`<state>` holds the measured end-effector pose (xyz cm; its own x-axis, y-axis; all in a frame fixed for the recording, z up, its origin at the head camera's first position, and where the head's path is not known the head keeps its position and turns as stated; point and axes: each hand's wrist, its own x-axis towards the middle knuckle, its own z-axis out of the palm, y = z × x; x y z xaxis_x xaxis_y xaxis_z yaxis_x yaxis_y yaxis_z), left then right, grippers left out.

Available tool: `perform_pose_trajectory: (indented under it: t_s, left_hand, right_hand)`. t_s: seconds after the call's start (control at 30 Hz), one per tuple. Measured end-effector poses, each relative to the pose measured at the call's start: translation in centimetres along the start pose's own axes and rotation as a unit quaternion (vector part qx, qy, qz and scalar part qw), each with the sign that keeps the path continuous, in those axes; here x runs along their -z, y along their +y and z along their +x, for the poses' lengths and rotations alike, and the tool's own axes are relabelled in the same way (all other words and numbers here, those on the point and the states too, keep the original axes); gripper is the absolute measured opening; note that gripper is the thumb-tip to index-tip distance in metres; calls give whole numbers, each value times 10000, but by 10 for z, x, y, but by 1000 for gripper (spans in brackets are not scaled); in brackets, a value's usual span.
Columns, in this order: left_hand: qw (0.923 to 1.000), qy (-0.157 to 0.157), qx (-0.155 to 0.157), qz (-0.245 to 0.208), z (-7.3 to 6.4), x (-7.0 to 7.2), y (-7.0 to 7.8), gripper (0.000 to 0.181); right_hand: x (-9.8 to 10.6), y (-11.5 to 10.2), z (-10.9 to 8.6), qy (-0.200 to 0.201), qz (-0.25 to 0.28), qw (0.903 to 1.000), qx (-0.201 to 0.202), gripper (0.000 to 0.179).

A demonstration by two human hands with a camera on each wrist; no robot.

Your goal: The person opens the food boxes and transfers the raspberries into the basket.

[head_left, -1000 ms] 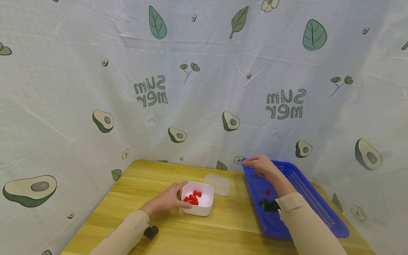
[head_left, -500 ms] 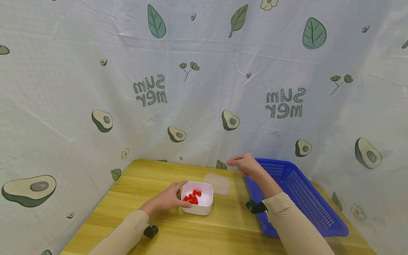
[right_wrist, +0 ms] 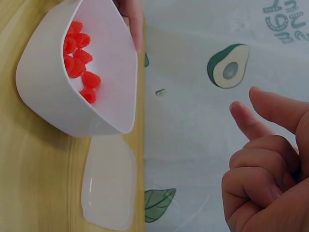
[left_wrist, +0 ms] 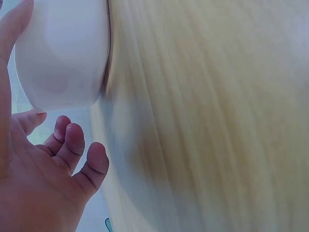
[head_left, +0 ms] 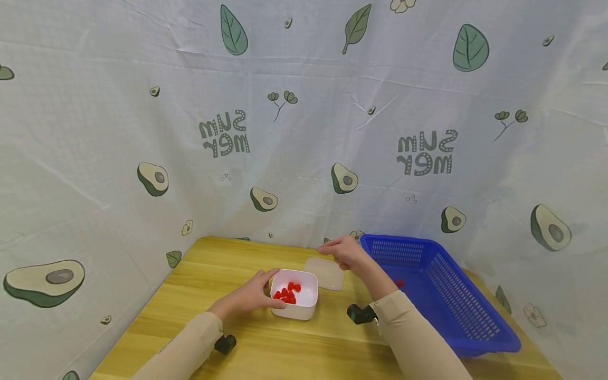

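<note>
A white, square plastic food container stands on the table with several red raspberries inside. My left hand holds it at its left side, thumb on the near side and index finger at the far one. In the left wrist view the other fingers hang loosely beside it. My right hand is in the air by the lid and the basket. Seen from the right wrist, its thumb and index finger are apart with nothing visible between them; the remaining fingers are bent.
Behind the container, to its right, lies a flat translucent lid. A blue plastic basket stands at the right of the wooden table, a red raspberry in it. A patterned cloth hangs behind.
My right hand has moved left, from above the basket to beside the lid. The left hand and the container have stayed in place.
</note>
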<state>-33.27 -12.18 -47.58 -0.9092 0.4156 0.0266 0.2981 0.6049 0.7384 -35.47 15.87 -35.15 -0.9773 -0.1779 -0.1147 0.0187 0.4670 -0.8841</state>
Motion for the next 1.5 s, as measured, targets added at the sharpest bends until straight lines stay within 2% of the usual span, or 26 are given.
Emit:
perform_pose_trajectory:
  t_s: [0.23, 0.43, 0.9, 1.13, 1.5]
  left_hand:
    - [10000, -8, 49, -19, 0, 1, 0, 103]
    - [10000, -28, 75, -48, 0, 1, 0, 104]
    - [10000, -43, 30, -8, 1, 0, 0, 104]
    - [9999, -87, 17, -49, -1, 0, 3, 104]
    - [10000, -62, 43, 25, -2, 1, 2, 104]
  right_hand:
    - [-23, 3, 5, -77, 290, 9994, -177, 29]
    - [-39, 10, 12, -191, 389, 9989, -178, 28]
    - [-68, 22, 21, -580, 667, 9957, -259, 32]
    - [-78, 31, 26, -682, 484, 9959, -352, 31]
    - [-96, 30, 24, -465, 34, 9986, -234, 22]
